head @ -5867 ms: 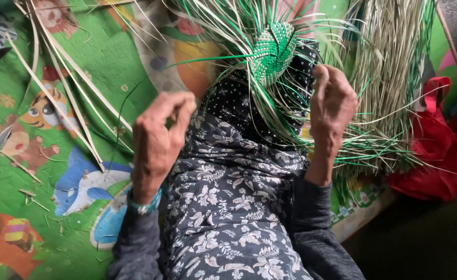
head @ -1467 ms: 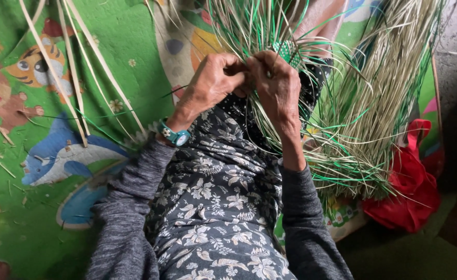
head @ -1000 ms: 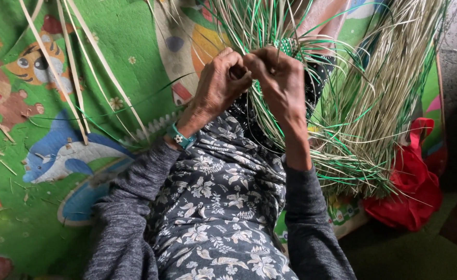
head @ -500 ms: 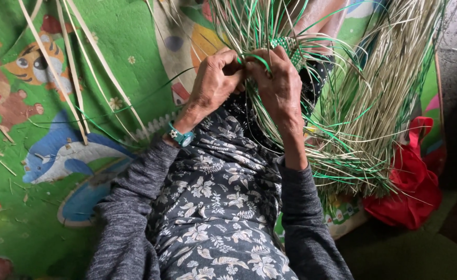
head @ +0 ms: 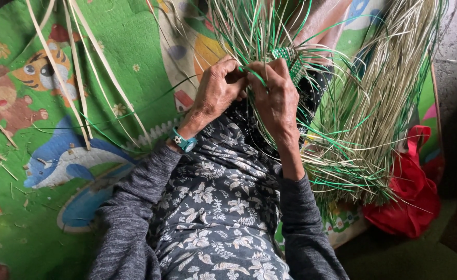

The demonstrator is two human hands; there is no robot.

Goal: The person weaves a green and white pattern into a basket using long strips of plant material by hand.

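My left hand (head: 215, 93) and right hand (head: 276, 97) meet above my lap, fingers pinching thin green strips (head: 254, 77) beside the small woven piece (head: 285, 56); loose straw (head: 379, 103) lies right

A red bag (head: 404, 197) lies beside the green cartoon mat (head: 42, 93).

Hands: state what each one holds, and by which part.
Left hand and right hand both pinch green strands just beside the woven patch; exact finger contact is hidden.
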